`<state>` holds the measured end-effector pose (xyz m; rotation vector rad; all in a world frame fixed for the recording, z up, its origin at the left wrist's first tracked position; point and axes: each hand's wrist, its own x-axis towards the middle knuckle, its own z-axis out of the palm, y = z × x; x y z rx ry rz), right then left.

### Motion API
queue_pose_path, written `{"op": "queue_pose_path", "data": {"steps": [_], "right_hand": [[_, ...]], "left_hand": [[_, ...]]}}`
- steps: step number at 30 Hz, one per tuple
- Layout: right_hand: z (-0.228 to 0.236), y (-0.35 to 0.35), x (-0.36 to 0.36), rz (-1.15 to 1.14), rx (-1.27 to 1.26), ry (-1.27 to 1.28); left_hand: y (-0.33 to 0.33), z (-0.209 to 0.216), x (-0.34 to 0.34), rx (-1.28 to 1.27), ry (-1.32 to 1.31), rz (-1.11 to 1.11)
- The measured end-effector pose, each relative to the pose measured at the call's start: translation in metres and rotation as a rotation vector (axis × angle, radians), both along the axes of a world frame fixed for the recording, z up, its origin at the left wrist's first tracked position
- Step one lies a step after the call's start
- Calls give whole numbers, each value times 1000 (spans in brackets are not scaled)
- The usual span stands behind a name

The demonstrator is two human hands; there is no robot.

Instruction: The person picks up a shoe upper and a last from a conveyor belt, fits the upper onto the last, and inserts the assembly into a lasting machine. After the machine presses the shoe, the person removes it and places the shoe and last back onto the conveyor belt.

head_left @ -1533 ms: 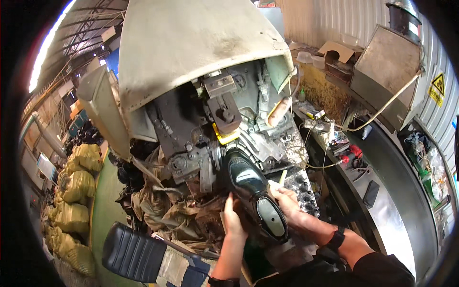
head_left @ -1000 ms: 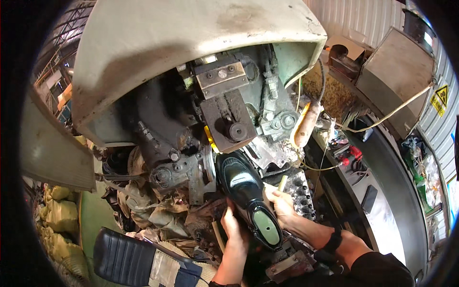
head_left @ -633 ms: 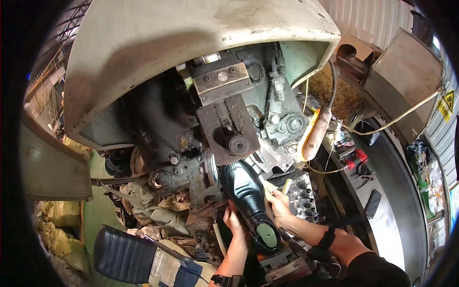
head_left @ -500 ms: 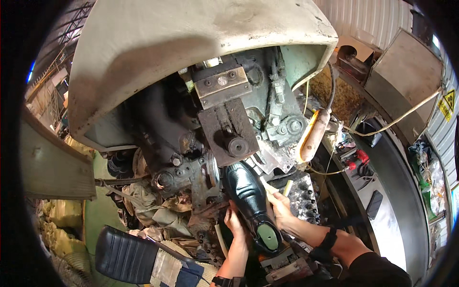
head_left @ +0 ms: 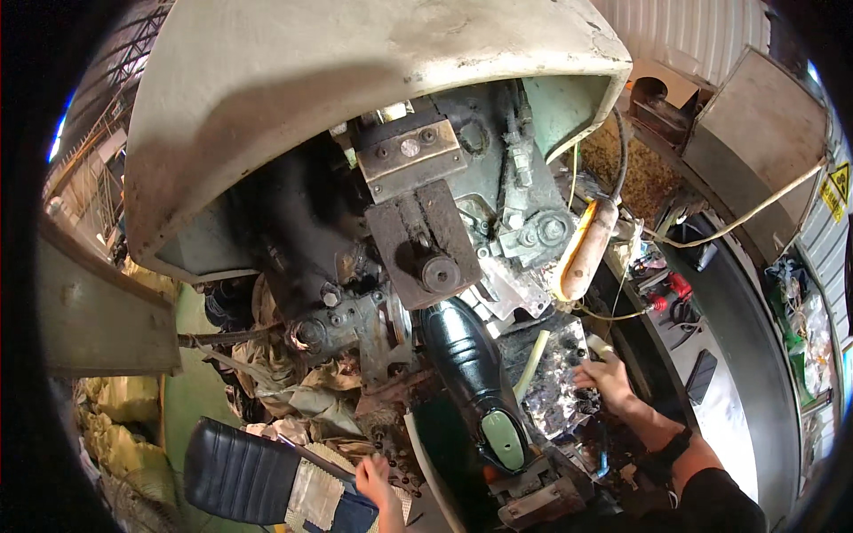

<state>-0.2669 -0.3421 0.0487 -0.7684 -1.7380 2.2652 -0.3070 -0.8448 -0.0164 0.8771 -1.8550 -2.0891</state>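
Observation:
A glossy black leather shoe [head_left: 462,355] on a pale green last [head_left: 505,441] sits in the machine, its toe under the dark metal block [head_left: 425,244] and its heel toward me. Both my hands are off it. My left hand [head_left: 377,484], smeared by motion, is low and left of the shoe, by the black padded seat [head_left: 240,471]; its fingers are unclear. My right hand [head_left: 607,380] is over the right edge of the grimy metal panel [head_left: 555,391], its fingers apart and one tip covered in something pale. I see nothing held in it.
A large cream hood [head_left: 355,53] overhangs the machine. A work lamp [head_left: 586,253] glows to the right of the block. Crumpled cloths [head_left: 311,400] lie at left. On the right bench are a black phone-like slab [head_left: 701,377] and red-handled tools [head_left: 679,286].
Both hands have let go of the shoe. My left hand has moved down and left; my right hand has moved right to the panel. The shoe stays under the block.

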Motion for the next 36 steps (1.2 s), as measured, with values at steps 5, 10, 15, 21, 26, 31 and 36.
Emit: {"op": "queue_pose_path", "data": {"steps": [5, 10, 15, 21, 26, 31, 36], "right_hand": [[-200, 102, 111, -3, 130, -633], [-219, 14, 125, -170, -310, -515], [-195, 13, 125, -100, -344, -561], [-134, 16, 187, -105, -40, -585], [-143, 16, 277, -54, 140, -625], [-98, -3, 343, -83, 390, -654], [-86, 7, 385, -71, 460, -627]], "left_hand": [[-39, -152, 88, -271, -408, -89], [4, -126, 91, 3, -498, -219], [-41, -132, 98, -199, -143, 0], [14, -22, 73, 104, 22, 77], [94, 123, 31, -45, 396, -96], [151, 216, 41, -4, 797, -262], [249, 260, 94, -5, 901, -579]]}}
